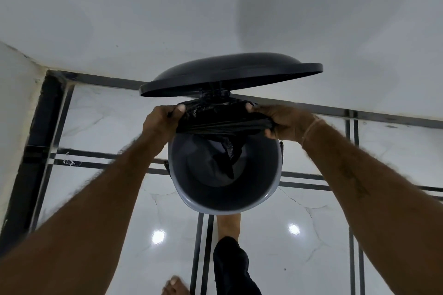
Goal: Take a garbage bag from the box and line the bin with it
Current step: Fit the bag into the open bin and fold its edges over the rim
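Note:
A round grey pedal bin [189, 201] stands on the floor below me, its dark lid [230, 74] swung up at the far side. A black garbage bag [223, 117] is stretched across the far part of the bin's mouth. My left hand [161, 122] grips the bag's left edge and my right hand [285, 123] grips its right edge. A loose tail of the bag [227, 158] hangs down inside the bin. The box is not in view.
The floor is glossy white tile [299, 242] with dark lines. A white wall [215, 7] rises just behind the bin, and a wall corner [14, 103] is at the left. My foot [229, 225] sits at the bin's base, on the pedal side.

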